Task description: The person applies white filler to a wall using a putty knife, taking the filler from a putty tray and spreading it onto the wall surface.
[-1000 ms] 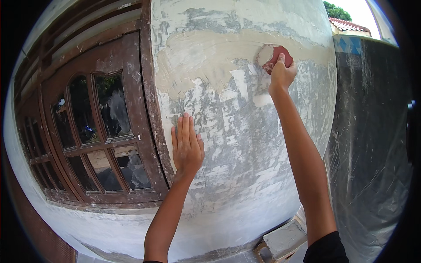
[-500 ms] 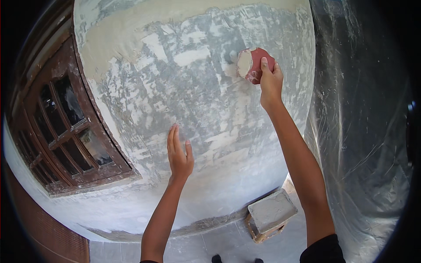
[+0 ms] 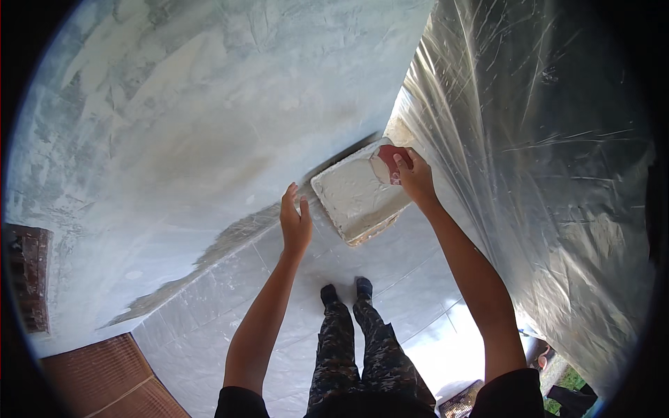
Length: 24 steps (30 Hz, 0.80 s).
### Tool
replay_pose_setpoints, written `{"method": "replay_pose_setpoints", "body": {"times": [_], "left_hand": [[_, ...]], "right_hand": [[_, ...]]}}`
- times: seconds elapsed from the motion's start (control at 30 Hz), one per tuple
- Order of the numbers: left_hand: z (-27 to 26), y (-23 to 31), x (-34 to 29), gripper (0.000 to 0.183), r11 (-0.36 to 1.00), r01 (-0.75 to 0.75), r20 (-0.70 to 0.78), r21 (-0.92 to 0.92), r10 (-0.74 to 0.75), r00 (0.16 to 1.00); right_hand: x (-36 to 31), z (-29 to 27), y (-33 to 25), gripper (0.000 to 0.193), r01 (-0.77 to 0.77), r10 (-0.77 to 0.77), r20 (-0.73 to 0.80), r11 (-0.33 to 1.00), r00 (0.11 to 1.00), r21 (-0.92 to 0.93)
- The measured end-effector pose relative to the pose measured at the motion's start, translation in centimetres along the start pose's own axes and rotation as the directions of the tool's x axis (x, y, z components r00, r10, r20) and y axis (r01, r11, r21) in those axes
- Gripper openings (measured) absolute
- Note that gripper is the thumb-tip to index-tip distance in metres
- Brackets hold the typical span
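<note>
My right hand [image 3: 418, 180] grips a red putty spreader [image 3: 392, 155], thumb on its face and pale putty along its left edge. The spreader is over the right part of a putty-caked rectangular tray [image 3: 373, 230]; whether it touches the contents cannot be told. Smooth, off-white putty [image 3: 352, 187] covers the tray's bottom. Left of the tray, my left hand [image 3: 295, 221] is raised with fingers apart and nothing in it. Behind that hand is the patchy white and grey wall [image 3: 209, 132].
Clear plastic sheeting [image 3: 529, 195] hangs along the right. Grey tiled floor [image 3: 209, 341] runs under my feet [image 3: 345, 289]. A brown window frame [image 3: 31, 279] is in the wall at far left, above a reddish-brown ribbed panel [image 3: 115, 383].
The view has swung down and right from the wall to the tray. My right hand has brought the spreader from the wall down to the tray. My left hand stays open.
</note>
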<state>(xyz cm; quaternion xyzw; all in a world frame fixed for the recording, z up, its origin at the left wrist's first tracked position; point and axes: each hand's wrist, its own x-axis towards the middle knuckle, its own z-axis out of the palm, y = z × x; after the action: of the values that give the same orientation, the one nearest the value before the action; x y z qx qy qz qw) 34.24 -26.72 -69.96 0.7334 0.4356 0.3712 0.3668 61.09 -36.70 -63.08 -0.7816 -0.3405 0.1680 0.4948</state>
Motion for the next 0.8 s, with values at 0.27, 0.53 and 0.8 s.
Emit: {"method": "replay_pose_setpoints", "body": {"times": [0.27,0.53,0.8], "left_hand": [[10.7,-13.3,-11.1,0.048,0.920,0.388,0.173,-0.049,-0.375,0.911],[15.2,-17.3,-13.7,0.047,0.855,0.517,0.217,-0.040,-0.498,0.840],[16.0,-17.2,-14.8,0.049,0.848,0.519,0.194,-0.105,-0.495,0.847]], "right_hand": [[-3.3,5.9,16.5,0.013,0.323,-0.170,0.418,0.888,0.892,-0.328],[-4.1,8.3,22.5,0.017,0.590,-0.279,0.595,0.687,0.753,-0.424],[-4.8,8.0,23.5,0.024,0.638,-0.293,0.679,0.695,0.673,-0.332]]}}
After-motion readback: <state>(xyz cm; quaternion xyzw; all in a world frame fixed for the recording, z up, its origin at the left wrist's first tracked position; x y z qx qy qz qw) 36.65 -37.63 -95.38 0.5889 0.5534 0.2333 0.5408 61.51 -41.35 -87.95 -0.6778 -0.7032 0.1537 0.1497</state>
